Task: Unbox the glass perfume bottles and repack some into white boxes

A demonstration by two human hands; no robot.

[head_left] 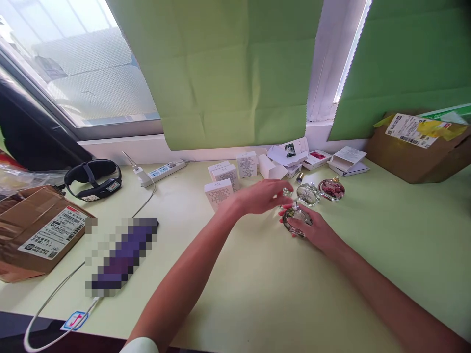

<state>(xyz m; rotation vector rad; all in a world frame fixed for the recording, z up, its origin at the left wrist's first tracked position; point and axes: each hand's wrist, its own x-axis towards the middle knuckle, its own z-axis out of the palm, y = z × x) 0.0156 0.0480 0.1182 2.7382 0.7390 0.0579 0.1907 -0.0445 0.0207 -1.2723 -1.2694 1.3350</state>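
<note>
Here's the right hand [316,228], wrapped firmly on a round glass bottle [293,214] — thumb across the near face, fingertips curling round its nine o'clock edge. That bottle sits past the middle of the table [250,294], its neck [295,205] pointing up towards twelve; whether its base touches the tabletop can't be told.

In from ten o'clock comes the left hand [259,196], held low with fingers bent, close by the neck. A small clear glass piece [286,192] shows at its fingertips, and whether it's pinched or merely behind them, no one could say from here.

Now, handling! This one looks like thick glass: probably heavy for its size, hard, with no give at all, slick on those curved sides and likely to chip or crack if it drops. The best hold would be around the wide body, thumb and fingers on opposite faces, as the right hand has it; the narrow neck looks a poor place to bear the weight.

At one o'clock from it, a clear bottle [308,195]; between one and two, a red bottle [331,189]. White boxes [219,192] stand at ten — and a small dark tube [300,178] lies at twelve.
</note>
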